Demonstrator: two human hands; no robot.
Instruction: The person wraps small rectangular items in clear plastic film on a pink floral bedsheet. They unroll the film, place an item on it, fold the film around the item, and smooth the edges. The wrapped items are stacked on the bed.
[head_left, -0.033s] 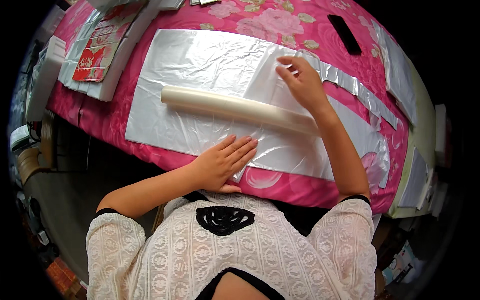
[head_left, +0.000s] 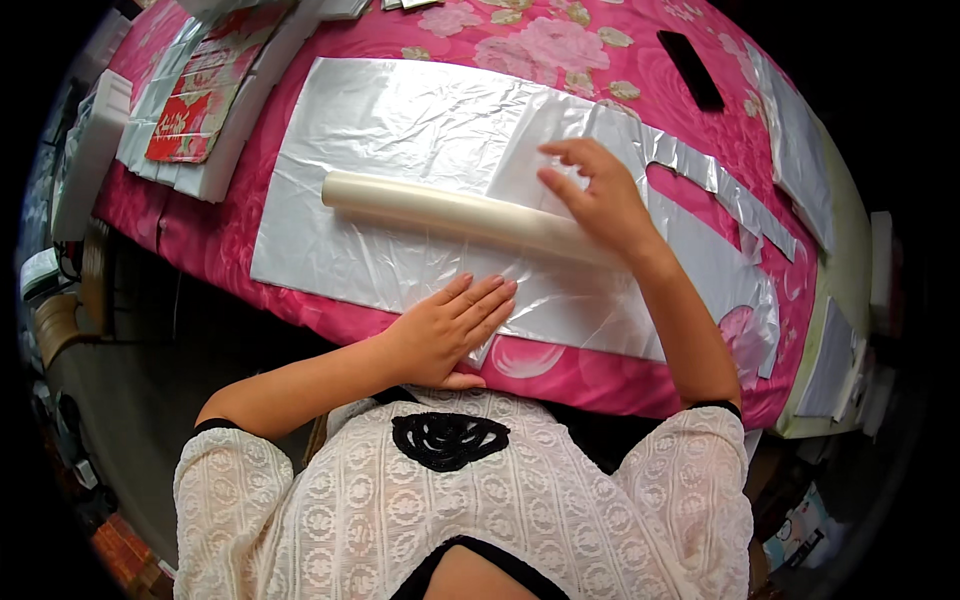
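Rested the left hand (head_left: 445, 330) flat on the shiny plastic (head_left: 390, 110) by its front edge. Held the right hand (head_left: 595, 195) above, curled loosely with fingertips (head_left: 557, 150) apart. Had a long, pale roll (head_left: 440, 210) lying on the plastic, over a pink cloth (head_left: 640, 60).

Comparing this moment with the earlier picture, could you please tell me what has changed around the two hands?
The right hand has moved a little toward the person and slightly left, over the pale roll; I see nothing newly grasped or released. The left hand stays flat near the front edge of the silvery plastic sheet, and the roll and sheet look unmoved.
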